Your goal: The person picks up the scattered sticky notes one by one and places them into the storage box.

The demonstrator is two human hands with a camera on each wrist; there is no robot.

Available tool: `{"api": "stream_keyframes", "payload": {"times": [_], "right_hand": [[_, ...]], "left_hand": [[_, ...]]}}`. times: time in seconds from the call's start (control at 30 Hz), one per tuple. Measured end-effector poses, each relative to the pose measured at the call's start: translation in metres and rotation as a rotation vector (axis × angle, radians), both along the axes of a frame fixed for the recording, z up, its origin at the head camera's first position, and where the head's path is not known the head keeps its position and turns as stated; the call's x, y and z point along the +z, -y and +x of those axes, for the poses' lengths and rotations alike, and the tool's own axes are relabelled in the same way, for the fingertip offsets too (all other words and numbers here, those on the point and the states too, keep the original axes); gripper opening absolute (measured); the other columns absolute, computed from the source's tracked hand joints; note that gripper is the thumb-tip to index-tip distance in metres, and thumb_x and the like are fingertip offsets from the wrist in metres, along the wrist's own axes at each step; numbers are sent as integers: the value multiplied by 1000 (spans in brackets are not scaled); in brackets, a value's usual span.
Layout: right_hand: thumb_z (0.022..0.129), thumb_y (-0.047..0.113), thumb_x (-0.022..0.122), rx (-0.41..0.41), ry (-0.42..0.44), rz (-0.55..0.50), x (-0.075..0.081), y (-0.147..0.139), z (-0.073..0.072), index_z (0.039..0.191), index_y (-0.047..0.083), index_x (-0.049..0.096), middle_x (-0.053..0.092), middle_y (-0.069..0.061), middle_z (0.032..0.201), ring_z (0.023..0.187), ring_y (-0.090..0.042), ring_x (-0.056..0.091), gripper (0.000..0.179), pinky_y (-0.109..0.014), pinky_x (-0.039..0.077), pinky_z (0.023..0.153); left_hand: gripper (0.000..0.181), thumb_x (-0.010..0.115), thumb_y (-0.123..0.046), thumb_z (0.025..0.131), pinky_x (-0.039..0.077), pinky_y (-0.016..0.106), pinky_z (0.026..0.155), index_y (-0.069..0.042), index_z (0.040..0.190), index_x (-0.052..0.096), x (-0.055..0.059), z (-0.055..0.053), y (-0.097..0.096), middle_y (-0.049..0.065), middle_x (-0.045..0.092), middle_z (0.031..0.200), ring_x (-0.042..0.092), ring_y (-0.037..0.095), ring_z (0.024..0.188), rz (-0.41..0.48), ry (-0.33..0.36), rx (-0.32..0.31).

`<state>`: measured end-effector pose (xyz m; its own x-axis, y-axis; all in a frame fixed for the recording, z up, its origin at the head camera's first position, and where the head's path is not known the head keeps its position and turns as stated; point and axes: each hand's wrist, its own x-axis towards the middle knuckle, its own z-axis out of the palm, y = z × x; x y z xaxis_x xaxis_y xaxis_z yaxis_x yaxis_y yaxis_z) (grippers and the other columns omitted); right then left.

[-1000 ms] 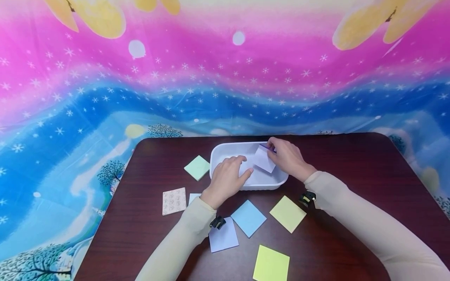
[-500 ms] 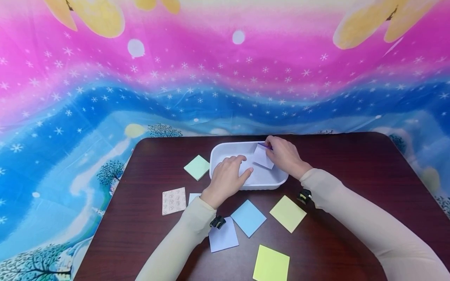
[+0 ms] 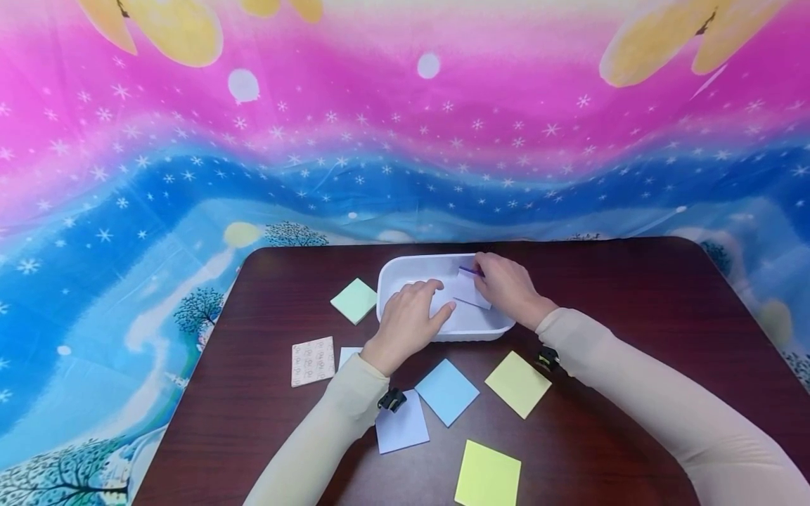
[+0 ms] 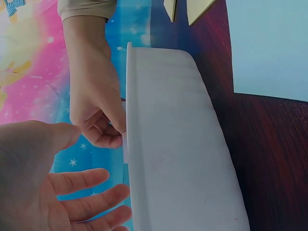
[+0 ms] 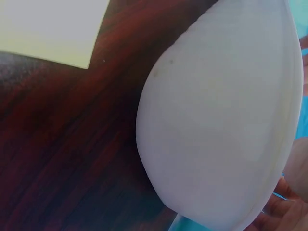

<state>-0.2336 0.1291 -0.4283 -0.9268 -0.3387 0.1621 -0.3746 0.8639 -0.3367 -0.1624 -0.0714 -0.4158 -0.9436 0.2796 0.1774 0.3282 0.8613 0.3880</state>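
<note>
My right hand (image 3: 509, 288) pinches a pale lilac sticky note pad (image 3: 473, 292) by its upper edge, where a dark purple strip shows. The pad is tilted inside the right part of a white plastic tub (image 3: 474, 336). Over the tub's left front side, my left hand (image 3: 408, 320) hovers with fingers spread and nothing in them. In the left wrist view, the left hand (image 4: 62, 192) is beside the tub wall (image 4: 178, 134), and the right hand (image 4: 96, 96) has curled fingers at the rim. The right wrist view mostly shows the tub's outer wall (image 5: 216, 120).
Around the tub on the dark wooden table (image 3: 633, 337) lie a mint pad (image 3: 354, 301), a patterned beige pad (image 3: 313, 361), a lilac pad (image 3: 403, 425), a blue pad (image 3: 446, 393), a pale yellow pad (image 3: 518, 384) and a bright yellow pad (image 3: 488, 474). A printed cloth (image 3: 405, 140) hangs behind.
My right hand has shifted slightly left and then lower, and the lilac pad in it has tipped flatter inside the tub. The left hand has stayed in place.
</note>
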Motion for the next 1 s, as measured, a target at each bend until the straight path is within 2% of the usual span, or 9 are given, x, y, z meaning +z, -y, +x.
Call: {"api": "stream_keyframes", "payload": {"times": [0.27,0.53,0.87,1.0], "right_hand": [[89,11,74,59,-15,27,0,3,10,98,7,65,67,-8,85,70,-19,58,14,-36,52,58],[87,11,76,109,-12,37,-4,7,20,94,8,65,68,-6,83,69,-17,58,13,-36,53,57],[85,17,81,169,24,51,-9,11,26,98,7,68,67,-6,81,71,-16,59,21,-35,58,69],[85,19,82,181,32,52,-11,11,26,100,7,69,67,-5,81,70,-15,59,23,-33,57,68]], "left_hand": [[44,64,-43,98,57,40,88,-11,128,66,-1,1,-1,7,74,121,70,24,106,3,-1,-3],[44,63,-44,98,57,40,89,-11,128,65,-1,2,-1,8,73,122,70,25,107,10,-2,-12],[45,62,-44,99,57,40,89,-10,128,65,-3,2,-1,8,73,121,70,25,106,20,-10,-25],[45,62,-44,99,57,40,90,-10,129,64,-3,2,-1,8,73,123,70,25,107,17,1,-28]]}}
